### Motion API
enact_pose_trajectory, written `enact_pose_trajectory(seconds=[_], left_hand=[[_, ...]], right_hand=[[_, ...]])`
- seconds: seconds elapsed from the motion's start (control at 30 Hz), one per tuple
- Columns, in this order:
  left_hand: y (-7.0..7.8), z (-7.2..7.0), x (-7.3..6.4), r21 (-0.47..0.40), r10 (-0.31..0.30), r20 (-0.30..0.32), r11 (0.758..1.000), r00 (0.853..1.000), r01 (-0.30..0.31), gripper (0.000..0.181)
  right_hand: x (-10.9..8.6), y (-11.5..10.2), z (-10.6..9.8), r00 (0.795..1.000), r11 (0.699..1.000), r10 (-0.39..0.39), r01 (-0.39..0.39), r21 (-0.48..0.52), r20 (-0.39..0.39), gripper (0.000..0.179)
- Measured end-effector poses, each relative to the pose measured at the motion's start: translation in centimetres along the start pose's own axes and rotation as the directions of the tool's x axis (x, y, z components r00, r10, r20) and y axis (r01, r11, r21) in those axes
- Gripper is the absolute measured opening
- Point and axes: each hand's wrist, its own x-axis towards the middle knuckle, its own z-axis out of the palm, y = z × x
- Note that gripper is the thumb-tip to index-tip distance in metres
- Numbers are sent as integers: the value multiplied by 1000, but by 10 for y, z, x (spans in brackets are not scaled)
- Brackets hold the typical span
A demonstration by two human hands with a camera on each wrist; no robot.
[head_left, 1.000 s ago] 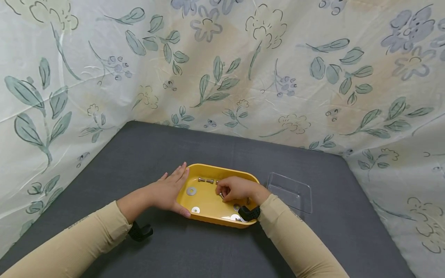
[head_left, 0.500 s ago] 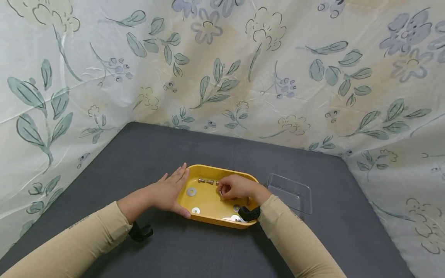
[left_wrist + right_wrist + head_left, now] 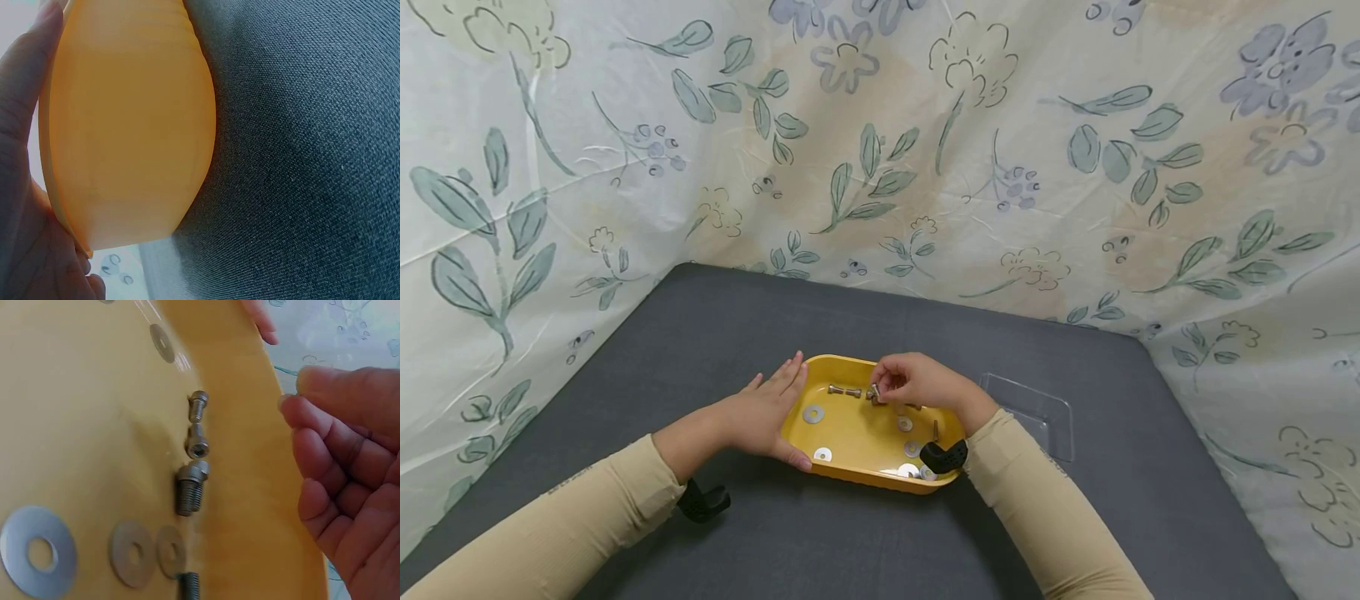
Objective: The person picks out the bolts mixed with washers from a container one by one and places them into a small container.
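My left hand (image 3: 763, 414) rests with fairly straight fingers against the left end of a yellow tray (image 3: 131, 125). Its thumb lies by the near rim. Inside the tray, several socket-head bolts lie in a rough row along the far wall. Two of these bolts (image 3: 187, 484) sit side by side. My right hand (image 3: 928, 386) is over that row, near the paired bolts. In the right wrist view the fingers of the right hand (image 3: 353, 456) are curled, thumb close to the index fingertip, with nothing visible between them. Several flat washers (image 3: 813, 413) are scattered on the tray floor.
A clear plastic box (image 3: 1056, 417) stands right of the tray, partly behind the right forearm. Another bolt (image 3: 936, 431) lies near the tray's right end. Dark grey cloth (image 3: 820, 542) covers the table, with a floral curtain (image 3: 887, 208) behind and at the sides.
My right hand has moved from the middle of the tray toward the far wall. The bolt it was pinching is now among those in the row. My left hand has stayed put.
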Motion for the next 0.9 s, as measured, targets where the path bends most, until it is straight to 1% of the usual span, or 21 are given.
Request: enact_pose_trajectory(seconds=[0.17,0.37,0.47,0.57,0.73,0.9], left_hand=[[0,0,0,-2,1,1,1000,1000,-1,135],[-1,0,1,5,-8,9,1000,1000,8,136],[-1,0,1,9,-13,11,1000,1000,13,137],[-1,0,1,-1,-7,7,1000,1000,7,137],[-1,0,1,5,-14,9,1000,1000,14,136],[0,0,1,0,-18,7,1000,1000,18,136]], right_hand=[[-4,-2,-9,999,999,-20,18,-34,-36,19],[-14,-3,-24,997,999,-2,-1,-47,-71,20],[-20,-2,-32,996,999,11,-14,-33,-92,21],[-28,-1,-39,993,999,41,-44,-27,-113,21],[-43,3,-49,984,995,80,-88,-44,-161,15],[-59,10,-58,975,994,102,-110,-26,-199,14]])
